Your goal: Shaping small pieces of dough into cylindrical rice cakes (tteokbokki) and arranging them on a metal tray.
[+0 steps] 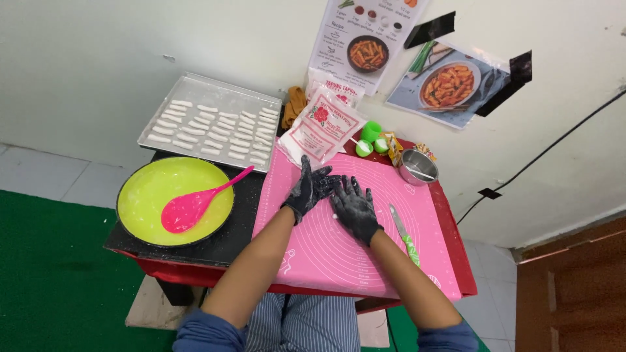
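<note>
A plain white wall point(130, 45) fills the background, with 2 food posters point(450, 78) fixed on it by black tape. A black cable point(554, 146) runs across it. Below lie pale floor tiles point(45, 173) and green carpet point(52, 280). A brown wooden door point(577, 287) stands at right. The low worktop point(456, 261) is red.

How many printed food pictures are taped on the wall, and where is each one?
2. One recipe sheet hangs above the flour bags; the other food photo is to its right, held by black tape. More may lie outside the view.
</note>
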